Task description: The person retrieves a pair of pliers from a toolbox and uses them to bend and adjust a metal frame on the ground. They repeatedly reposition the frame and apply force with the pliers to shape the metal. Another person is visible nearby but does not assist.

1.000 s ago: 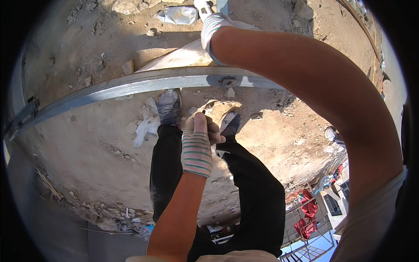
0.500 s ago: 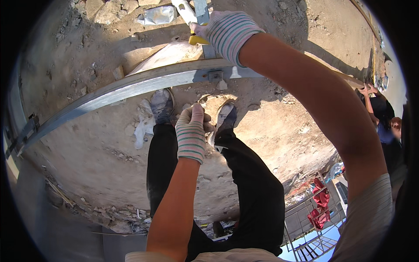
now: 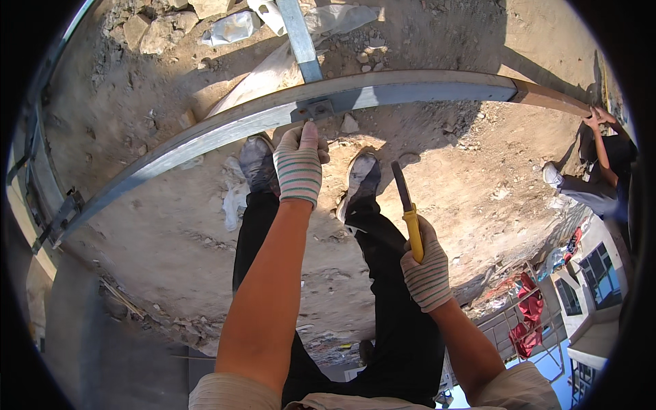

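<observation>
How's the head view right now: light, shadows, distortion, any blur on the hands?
Head view: hard sunlight, with sharp dark shadows on the dirt beneath the steel beam. Fisheye bends the beam into an arc, and the corners are black. The left hand and the right hand holding the yellow-handled tool are sharp, with no motion blur.

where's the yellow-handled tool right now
In the head view, the yellow-handled tool is right of centre, gripped upright in the right hand, beside the right shoe.

Two gloved hands: left hand (image 3: 298,166), right hand (image 3: 426,270); one yellow-handled tool (image 3: 408,209); two shoes below; one steel beam (image 3: 383,89).
</observation>
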{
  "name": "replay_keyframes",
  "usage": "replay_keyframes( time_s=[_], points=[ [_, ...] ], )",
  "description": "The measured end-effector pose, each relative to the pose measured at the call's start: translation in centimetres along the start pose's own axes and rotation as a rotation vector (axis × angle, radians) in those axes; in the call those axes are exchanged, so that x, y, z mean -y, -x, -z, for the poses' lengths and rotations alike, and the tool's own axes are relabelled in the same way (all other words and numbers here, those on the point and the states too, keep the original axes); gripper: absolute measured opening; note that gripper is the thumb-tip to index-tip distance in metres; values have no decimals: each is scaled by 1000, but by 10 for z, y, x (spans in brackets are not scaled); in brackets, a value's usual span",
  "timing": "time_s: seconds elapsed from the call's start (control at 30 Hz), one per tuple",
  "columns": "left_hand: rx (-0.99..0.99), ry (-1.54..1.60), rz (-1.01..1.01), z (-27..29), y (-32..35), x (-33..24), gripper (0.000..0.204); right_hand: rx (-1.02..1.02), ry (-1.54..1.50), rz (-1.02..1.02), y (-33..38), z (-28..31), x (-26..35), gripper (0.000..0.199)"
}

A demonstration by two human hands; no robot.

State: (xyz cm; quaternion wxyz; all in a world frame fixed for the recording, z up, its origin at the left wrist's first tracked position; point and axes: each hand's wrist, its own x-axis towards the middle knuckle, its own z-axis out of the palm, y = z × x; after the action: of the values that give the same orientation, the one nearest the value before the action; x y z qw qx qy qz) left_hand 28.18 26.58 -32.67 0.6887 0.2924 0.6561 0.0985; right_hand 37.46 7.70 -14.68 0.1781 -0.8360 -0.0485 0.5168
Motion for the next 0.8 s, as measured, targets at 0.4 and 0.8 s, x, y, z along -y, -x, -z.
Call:
replay_keyframes(
  time_s=[0.4,0.8],
  points=[
    [-42,49,-79,-14,2,13,30,128,-105,-103,9,-35,-23,65],
    [26,15,-54,-28,-10,7,30,131,-54,-117,1,-34,-27,65]
  ],
)
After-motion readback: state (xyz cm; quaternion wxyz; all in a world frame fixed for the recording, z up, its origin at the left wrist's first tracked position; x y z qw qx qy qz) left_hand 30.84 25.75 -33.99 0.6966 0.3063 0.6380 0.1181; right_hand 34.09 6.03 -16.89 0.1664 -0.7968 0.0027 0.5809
